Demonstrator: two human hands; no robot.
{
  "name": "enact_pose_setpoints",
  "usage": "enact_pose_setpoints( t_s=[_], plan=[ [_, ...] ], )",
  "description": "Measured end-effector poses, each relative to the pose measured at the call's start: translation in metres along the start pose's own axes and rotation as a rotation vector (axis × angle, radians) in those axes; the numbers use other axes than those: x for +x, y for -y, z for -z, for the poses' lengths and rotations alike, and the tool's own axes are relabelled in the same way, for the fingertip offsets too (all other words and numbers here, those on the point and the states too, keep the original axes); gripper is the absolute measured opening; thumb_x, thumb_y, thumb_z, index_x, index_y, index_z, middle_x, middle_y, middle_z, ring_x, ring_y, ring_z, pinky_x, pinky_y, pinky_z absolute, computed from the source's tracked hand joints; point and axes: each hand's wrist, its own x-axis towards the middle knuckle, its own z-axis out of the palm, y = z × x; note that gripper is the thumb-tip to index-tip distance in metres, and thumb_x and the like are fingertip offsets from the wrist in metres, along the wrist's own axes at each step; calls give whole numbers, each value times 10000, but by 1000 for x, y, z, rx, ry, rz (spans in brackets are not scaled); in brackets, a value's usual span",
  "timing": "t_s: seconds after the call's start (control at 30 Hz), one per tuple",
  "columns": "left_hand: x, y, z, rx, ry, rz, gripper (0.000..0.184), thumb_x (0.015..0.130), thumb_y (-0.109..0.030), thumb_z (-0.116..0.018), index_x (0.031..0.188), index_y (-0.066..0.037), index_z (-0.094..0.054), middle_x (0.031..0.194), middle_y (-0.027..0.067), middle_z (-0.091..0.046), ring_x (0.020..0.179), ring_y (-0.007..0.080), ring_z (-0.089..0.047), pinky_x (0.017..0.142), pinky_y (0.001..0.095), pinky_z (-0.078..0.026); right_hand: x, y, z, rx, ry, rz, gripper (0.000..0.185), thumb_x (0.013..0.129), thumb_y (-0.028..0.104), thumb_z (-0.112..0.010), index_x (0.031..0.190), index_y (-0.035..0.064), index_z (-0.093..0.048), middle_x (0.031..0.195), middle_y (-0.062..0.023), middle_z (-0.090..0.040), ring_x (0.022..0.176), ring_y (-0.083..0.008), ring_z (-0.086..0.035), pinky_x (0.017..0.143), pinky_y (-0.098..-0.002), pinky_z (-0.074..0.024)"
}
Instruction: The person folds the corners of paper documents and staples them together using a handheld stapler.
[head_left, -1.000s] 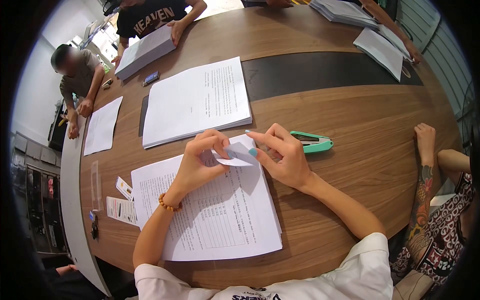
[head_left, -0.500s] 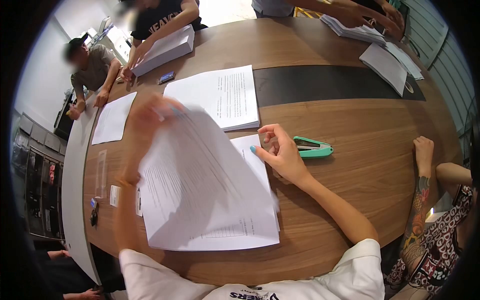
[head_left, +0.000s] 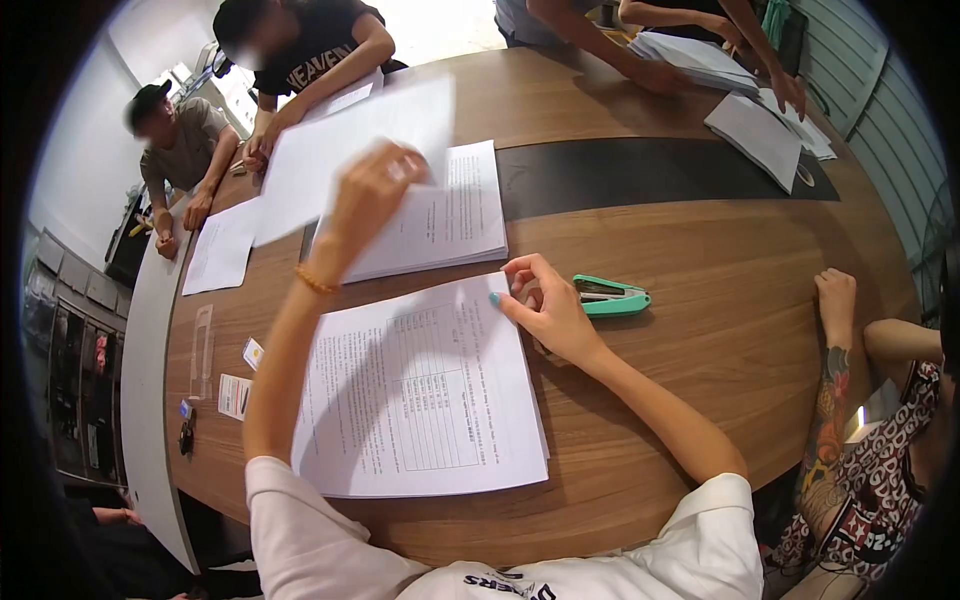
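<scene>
White sheet (head_left: 340, 150) in left fingers (head_left: 405, 165), raised above table (head_left: 650, 400).

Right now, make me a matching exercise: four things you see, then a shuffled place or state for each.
1. Stapler
2. Left hand
3. Right hand
4. Near paper stack

A. At the near stack's far right corner
B. Top page printed with a ruled grid
C. Green, lying just right of the right hand
D. Raised, holding a loose sheet

Pairs: 1-C, 2-D, 3-A, 4-B
</scene>
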Motion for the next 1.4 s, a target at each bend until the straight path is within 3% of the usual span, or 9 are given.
enact_pose_setpoints(
  t_s=[0.5, 0.6, 0.7, 0.8, 0.83, 0.93, 0.97, 1.1, 1.4],
  plan=[
    [-3, -62, -31, -274, 527, 113, 109, 805, -185, -619, 800, -84, -661, 837, 33, -633, 719, 199, -623, 572, 303, -492, 0, -2, -1, -29, -8, 44, 346, 769, 218, -671, 1008, 30, -506, 804, -66, -522, 613, -132, -503, 579, -269, -434],
    [-4, -65, -11, -374, 477, 220, 162, 838, -206, -603, 877, -80, -698, 877, 45, -659, 709, 183, -630, 581, 275, -482, -4, 2, 0, -11, -50, 68, 360, 771, 214, -670, 1021, 16, -504, 791, -66, -518, 609, -129, -499, 576, -274, -434],
    [-15, -78, 14, -802, 460, 808, 253, 841, -225, -600, 959, -15, -678, 928, 149, -657, 693, 171, -602, 587, 281, -452, -7, 3, 4, -20, -80, 63, 405, 775, 202, -668, 1072, -16, -499, 814, -76, -513, 603, -128, -500, 574, -277, -437],
    [-33, -104, 33, -821, 503, 687, 270, 832, -192, -603, 1029, -14, -650, 910, 131, -659, 630, 166, -544, 584, 284, -439, -10, 0, 5, 0, -75, 87, 423, 803, 166, -658, 1145, -24, -496, 861, -53, -512, 593, -53, -479, 552, -203, -417],
    [-38, -107, 34, -861, 555, 710, 319, 831, -104, -590, 1135, -7, -584, 1007, 79, -650, 763, 91, -557, 623, 228, -429, -12, 3, 5, -47, -40, 24, 412, 852, 152, -589, 1204, -29, -475, 958, -91, -530, 732, -97, -545, 659, -222, -452],
    [-39, -110, 37, -949, 522, 792, 328, 822, -71, -587, 1147, -35, -591, 956, 24, -633, 697, 49, -460, 574, 194, -372, -23, 3, -9, 19, -118, 52, 439, 886, 178, -511, 1244, -63, -429, 1129, -185, -494, 832, -221, -590, 747, -307, -472],
    [-39, -111, 37, -993, 499, 830, 336, 817, -55, -586, 1153, -48, -594, 931, -4, -625, 664, 29, -411, 550, 177, -344, -28, 3, -12, 41, -64, 8, 484, 926, 199, -420, 1317, -73, -335, 1312, -240, -380, 1137, -306, -481, 940, -333, -388],
    [-40, -115, 35, -1035, 476, 822, 345, 816, -47, -579, 1160, -56, -594, 946, -9, -624, 646, 23, -400, 531, 174, -328, -49, 16, -22, 202, -53, -55, 533, 951, 222, -340, 1358, -96, -211, 1426, -253, -220, 1353, -310, -178, 1089, -318, -162],
    [-47, -114, 29, -999, 396, 780, 322, 817, -85, -582, 1137, -75, -614, 877, 34, -654, 564, 43, -392, 498, 206, -348, -46, 4, -38, 465, -42, -92, 526, 975, 290, -277, 1371, -54, -239, 1439, -200, -239, 1356, -266, -185, 1093, -313, -151]
  ],
)
